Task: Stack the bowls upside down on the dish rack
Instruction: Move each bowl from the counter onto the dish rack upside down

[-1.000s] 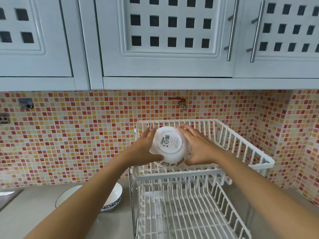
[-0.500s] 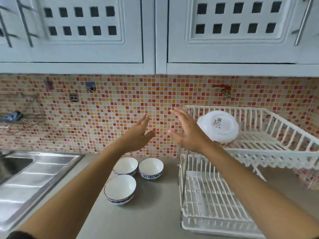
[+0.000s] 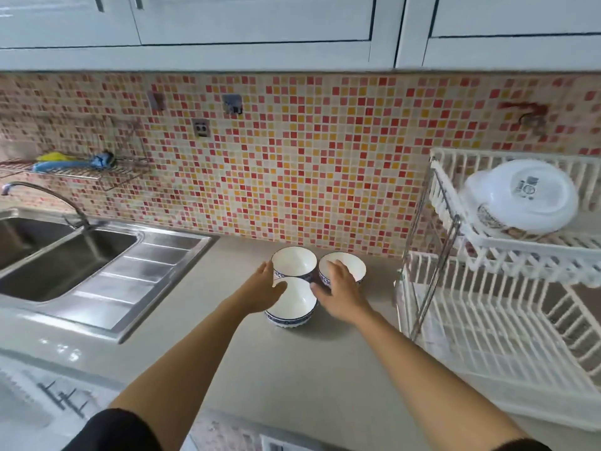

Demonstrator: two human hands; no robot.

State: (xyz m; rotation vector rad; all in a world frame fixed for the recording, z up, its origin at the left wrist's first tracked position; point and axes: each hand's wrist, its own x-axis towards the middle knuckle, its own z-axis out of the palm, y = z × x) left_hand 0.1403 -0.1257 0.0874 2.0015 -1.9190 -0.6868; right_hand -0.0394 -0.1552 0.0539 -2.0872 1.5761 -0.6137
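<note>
**Both hands at the nearest bowl on the counter**

The left hand (image 3: 265, 289) lies spread against the left rim of the nearest white ceramic bowl with a blue patterned band (image 3: 292, 305), its fingers loosely open and not closed round anything. The right hand (image 3: 338, 288) is likewise spread, thumb by the bowl's right rim and fingers reaching over the edge of the right-hand rear bowl (image 3: 348, 265); whether it presses on either rim cannot be told. The two hands flank the nearest bowl, one on each side.

Three such bowls stand upright, mouths up, in a tight cluster on the grey stone-look countertop (image 3: 292, 369): the nearest one in front, the left-hand rear bowl (image 3: 294, 262) and the right-hand rear bowl behind it, all touching or nearly so.

To the right stands a white plastic two-tier dish rack (image 3: 487, 336). On its upper tier a white bowl turned upside down (image 3: 523, 200) rests tilted, its base with a printed label facing the camera; a second patterned rim seems to show beneath it, though blur makes this unsure.

Left of the bowls, a stainless steel sink with a drainboard (image 3: 97, 255) is set into the counter, a curved tap (image 3: 42, 196) above it. Behind runs a red, orange and cream mosaic tile wall (image 3: 292, 157).
</note>
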